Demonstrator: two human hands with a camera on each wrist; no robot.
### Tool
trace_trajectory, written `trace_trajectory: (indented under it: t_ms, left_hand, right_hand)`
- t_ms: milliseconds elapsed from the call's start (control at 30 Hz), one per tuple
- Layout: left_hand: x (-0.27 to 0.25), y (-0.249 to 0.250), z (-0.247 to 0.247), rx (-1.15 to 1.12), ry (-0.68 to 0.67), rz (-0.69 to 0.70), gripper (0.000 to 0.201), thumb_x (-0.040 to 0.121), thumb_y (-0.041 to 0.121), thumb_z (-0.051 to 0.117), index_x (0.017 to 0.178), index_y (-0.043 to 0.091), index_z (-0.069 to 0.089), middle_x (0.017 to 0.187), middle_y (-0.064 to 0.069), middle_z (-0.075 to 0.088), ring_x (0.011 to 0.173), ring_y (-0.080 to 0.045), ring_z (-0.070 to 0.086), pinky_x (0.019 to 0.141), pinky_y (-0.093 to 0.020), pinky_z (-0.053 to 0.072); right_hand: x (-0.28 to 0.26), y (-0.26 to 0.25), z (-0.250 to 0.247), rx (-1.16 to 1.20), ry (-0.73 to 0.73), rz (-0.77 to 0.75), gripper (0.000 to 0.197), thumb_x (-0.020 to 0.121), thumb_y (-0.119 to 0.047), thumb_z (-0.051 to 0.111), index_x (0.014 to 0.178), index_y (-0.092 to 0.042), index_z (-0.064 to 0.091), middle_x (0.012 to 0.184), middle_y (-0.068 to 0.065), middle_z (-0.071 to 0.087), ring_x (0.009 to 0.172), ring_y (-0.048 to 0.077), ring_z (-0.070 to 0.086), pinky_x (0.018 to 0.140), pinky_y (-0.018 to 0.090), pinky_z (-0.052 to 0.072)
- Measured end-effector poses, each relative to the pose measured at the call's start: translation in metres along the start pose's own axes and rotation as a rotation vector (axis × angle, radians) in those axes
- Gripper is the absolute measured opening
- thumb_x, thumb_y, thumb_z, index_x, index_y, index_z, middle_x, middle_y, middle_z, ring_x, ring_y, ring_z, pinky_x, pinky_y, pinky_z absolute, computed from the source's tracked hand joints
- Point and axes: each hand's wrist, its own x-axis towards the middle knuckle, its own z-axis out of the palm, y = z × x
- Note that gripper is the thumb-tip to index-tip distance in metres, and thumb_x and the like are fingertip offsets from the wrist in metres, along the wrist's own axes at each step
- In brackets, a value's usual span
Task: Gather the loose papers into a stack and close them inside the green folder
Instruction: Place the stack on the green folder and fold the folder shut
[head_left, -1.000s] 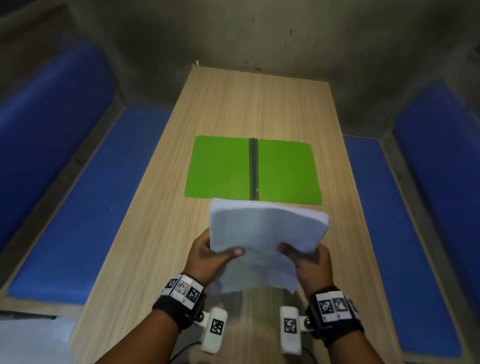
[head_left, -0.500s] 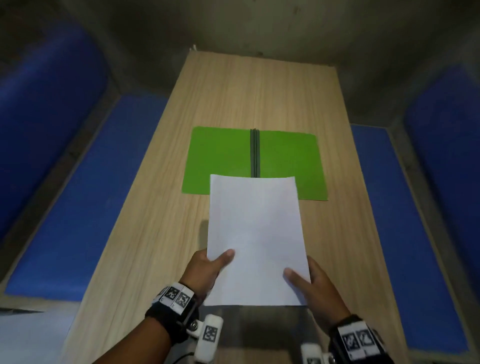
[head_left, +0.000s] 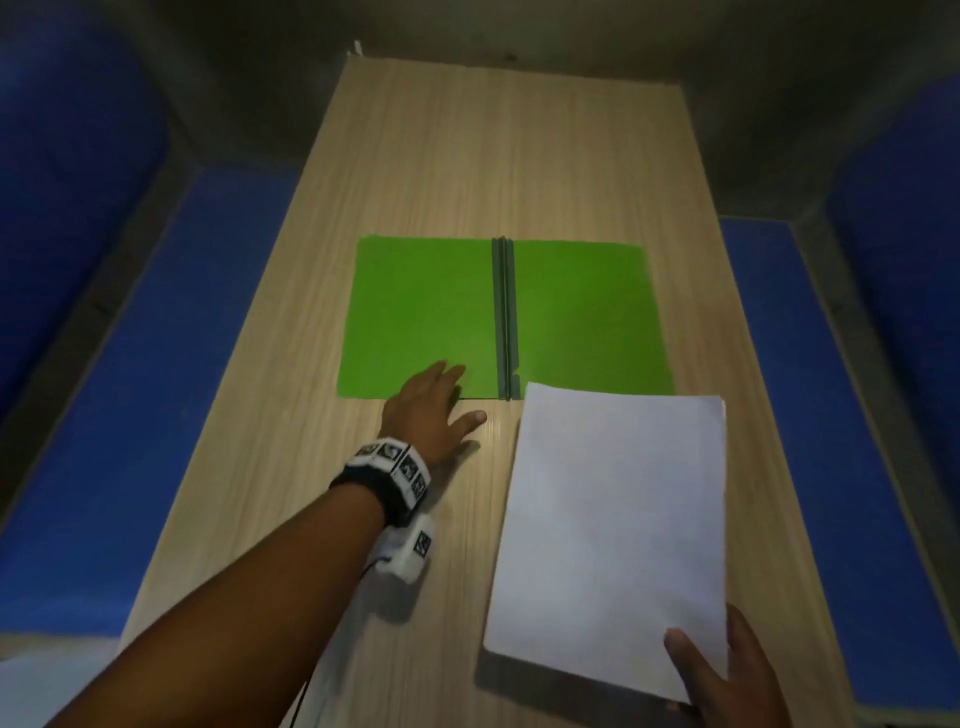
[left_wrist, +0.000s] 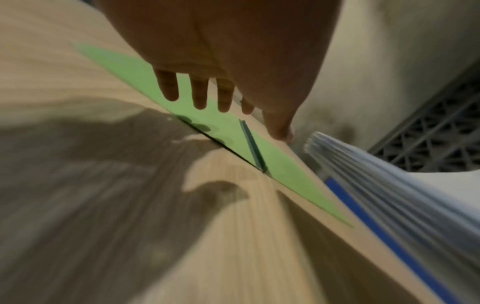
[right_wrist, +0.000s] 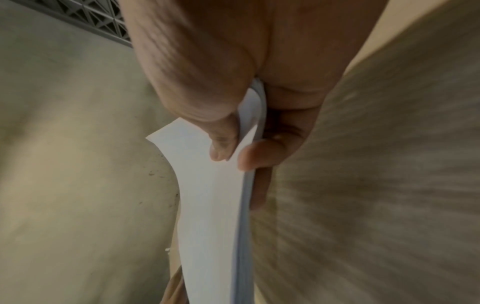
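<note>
The green folder (head_left: 426, 317) lies spread flat in the middle of the wooden table (head_left: 467, 145), its dark spine (head_left: 503, 317) running away from me. My left hand (head_left: 434, 402) reaches over the folder's near left edge with straight, spread fingers (left_wrist: 198, 96) just above it. My right hand (head_left: 722, 670) pinches the near right corner of the white paper stack (head_left: 613, 519), thumb on top and fingers beneath, as the right wrist view shows the stack (right_wrist: 215, 195) held edge-on. The stack hangs above the table right of centre, its far edge over the folder's right half.
Blue cushioned benches (head_left: 156, 364) run along both long sides of the table, the right one (head_left: 810, 415) close to the stack. A grey wall closes off the far end. Bare wood lies beyond the folder and near my left forearm.
My left hand let go of the stack and reached forward to the folder's near left edge. The right hand alone carried the papers rightward and slightly forward.
</note>
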Motion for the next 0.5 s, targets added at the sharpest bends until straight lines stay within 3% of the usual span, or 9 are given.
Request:
trace_trajectory:
  t_ms: [100, 200, 267, 367, 467, 500]
  left_hand:
    - [0.028, -0.002, -0.001, 0.199, -0.082, -0.01, 0.081, 0.085, 0.072, 0.039, 0.155, 0.041, 0.013, 0.168, 0.006, 0.002, 0.153, -0.031, 0.008, 0.12, -0.057, 0.014]
    - [0.035, -0.01, 0.005, 0.281, -0.143, -0.037, 0.08, 0.084, 0.079, 0.029, 0.154, 0.047, 0.008, 0.168, 0.009, -0.006, 0.154, -0.032, -0.004, 0.12, -0.061, 0.005]
    - [0.027, -0.012, 0.004, 0.32, -0.135, -0.026, 0.08, 0.083, 0.08, 0.029, 0.154, 0.047, 0.013, 0.168, 0.009, 0.0, 0.154, -0.032, 0.001, 0.119, -0.061, 0.009]
    - [-0.001, -0.012, -0.001, 0.338, -0.117, 0.006, 0.076, 0.083, 0.078, 0.03, 0.152, 0.048, 0.02, 0.167, 0.008, 0.011, 0.152, -0.032, 0.011, 0.116, -0.061, 0.018]
    - [-0.044, -0.022, 0.0, 0.385, -0.177, 0.034, 0.076, 0.081, 0.079, 0.034, 0.15, 0.051, 0.021, 0.166, 0.01, 0.015, 0.149, -0.031, 0.017, 0.111, -0.058, 0.026]
    - [-0.062, -0.024, 0.0, 0.407, -0.199, 0.045, 0.077, 0.08, 0.079, 0.036, 0.15, 0.052, 0.019, 0.166, 0.011, 0.014, 0.149, -0.031, 0.018, 0.11, -0.057, 0.027]
  right_hand:
    - [0.003, -0.004, -0.014, -0.052, -0.002, -0.031, 0.039, 0.08, 0.007, 0.068, 0.115, -0.009, 0.059, 0.091, -0.015, 0.059, 0.083, 0.005, 0.056, 0.064, 0.013, 0.037]
    - [0.005, 0.002, -0.023, -0.04, -0.017, -0.001, 0.038, 0.08, 0.005, 0.068, 0.114, -0.008, 0.058, 0.098, -0.008, 0.062, 0.082, 0.005, 0.055, 0.066, 0.015, 0.037]
    - [0.007, 0.005, -0.027, -0.041, 0.002, -0.013, 0.038, 0.08, 0.003, 0.069, 0.114, -0.011, 0.058, 0.104, 0.001, 0.064, 0.084, 0.011, 0.057, 0.066, 0.021, 0.04]
    - [0.01, 0.004, -0.029, -0.063, -0.003, -0.033, 0.042, 0.081, 0.004, 0.068, 0.116, -0.014, 0.056, 0.099, -0.009, 0.06, 0.085, 0.005, 0.054, 0.068, 0.014, 0.036]
    - [0.01, -0.002, -0.027, -0.064, 0.043, -0.06, 0.037, 0.08, 0.007, 0.068, 0.111, -0.011, 0.059, 0.09, -0.005, 0.062, 0.09, 0.024, 0.06, 0.062, 0.011, 0.041]
    - [0.006, -0.008, -0.025, -0.045, 0.058, -0.067, 0.035, 0.082, 0.006, 0.067, 0.11, -0.012, 0.059, 0.089, -0.005, 0.062, 0.087, 0.025, 0.061, 0.059, 0.013, 0.042]
